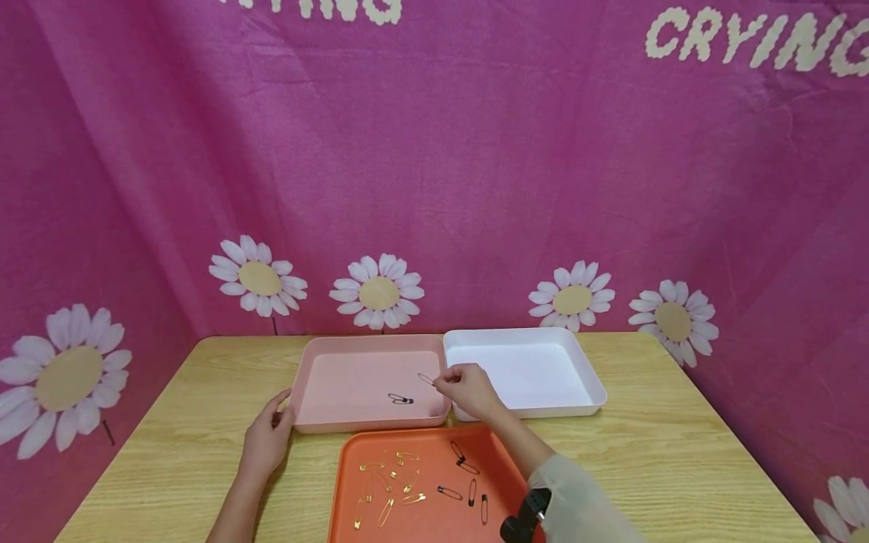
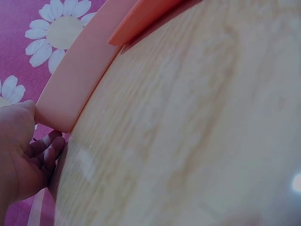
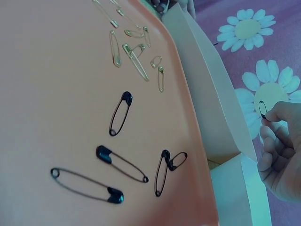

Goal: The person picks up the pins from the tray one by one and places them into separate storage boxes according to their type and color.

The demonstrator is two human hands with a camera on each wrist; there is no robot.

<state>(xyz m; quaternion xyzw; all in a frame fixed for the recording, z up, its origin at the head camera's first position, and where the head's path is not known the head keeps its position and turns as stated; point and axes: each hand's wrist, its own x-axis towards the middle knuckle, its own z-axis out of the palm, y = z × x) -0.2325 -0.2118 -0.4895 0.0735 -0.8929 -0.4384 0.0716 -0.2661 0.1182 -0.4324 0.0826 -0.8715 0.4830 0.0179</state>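
Magenta cloth point(image 1: 462, 151) is enclosing the table point(image 1: 170, 460) at the back and on both sides, and soft folds are being shown at the left. White letters point(image 1: 808, 44) are being carried along its top, the word CRYING being nearly whole at the right, and daisies point(image 1: 379, 292) with pale yellow centres are being displayed lower down. Pale wood grain is being left bare to either side of three trays, and the table's far corners are being seen as rounded.

The pink tray point(image 1: 346, 385) and white tray point(image 1: 529, 377) are standing side by side near the far edge, while the orange tray point(image 1: 428, 528) is lying in front. Gold pins point(image 3: 135, 61) are being borne, scattered, by its left part, and five black pins point(image 3: 104, 154) by its right. More black pins are lying close together in the pink tray, toward its near right part.

By the right hand point(image 1: 468, 388), one pin point(image 1: 425, 379) is being pinched between thumb and fingertips, over the pink tray's right end, close to the white tray. By the left hand point(image 1: 266, 441), the pink tray's near left corner is being touched; the fingers are being held loosely bent, but whether the wall is being gripped cannot be told.
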